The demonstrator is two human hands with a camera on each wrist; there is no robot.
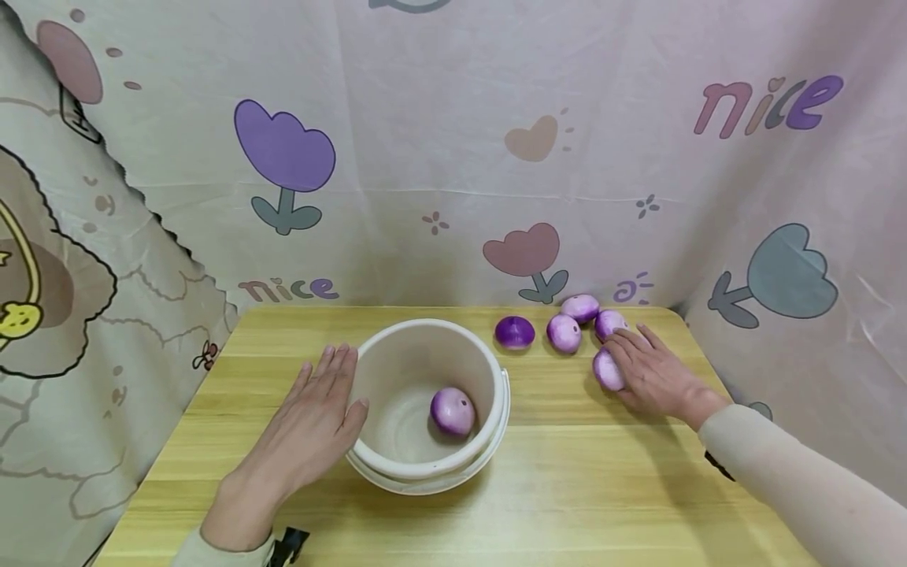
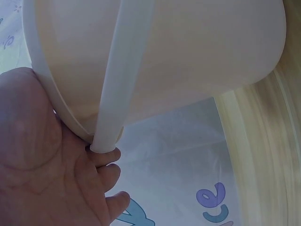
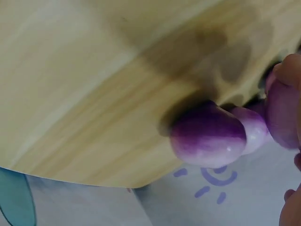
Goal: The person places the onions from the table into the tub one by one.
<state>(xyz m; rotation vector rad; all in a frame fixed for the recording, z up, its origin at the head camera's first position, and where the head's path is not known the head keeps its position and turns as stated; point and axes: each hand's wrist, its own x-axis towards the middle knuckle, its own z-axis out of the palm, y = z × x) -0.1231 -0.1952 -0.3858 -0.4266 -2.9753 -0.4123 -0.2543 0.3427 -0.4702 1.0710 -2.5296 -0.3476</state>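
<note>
A white bucket (image 1: pixel 418 470) with its handle lowered stands on the table, and one purple onion (image 1: pixel 452 411) lies inside. My left hand (image 1: pixel 298 429) rests against the bucket's left rim with fingers extended; in the left wrist view the palm (image 2: pixel 42 160) meets the rim beside the handle (image 2: pixel 124 70). At the right back, my right hand (image 1: pixel 655 374) has its fingers round a purple-and-white onion (image 1: pixel 607 370), also seen as the held onion (image 3: pixel 282 113) at the right wrist view's edge. Just beyond those fingers sits another onion (image 1: pixel 609 324).
Close to the held onion lie a pale onion (image 1: pixel 564 333), an onion against the back cloth (image 1: pixel 580 308) and a darker onion (image 1: pixel 515 333). The wooden table (image 1: pixel 560 488) ends at a printed cloth (image 1: pixel 425 157) that hangs behind and at both sides.
</note>
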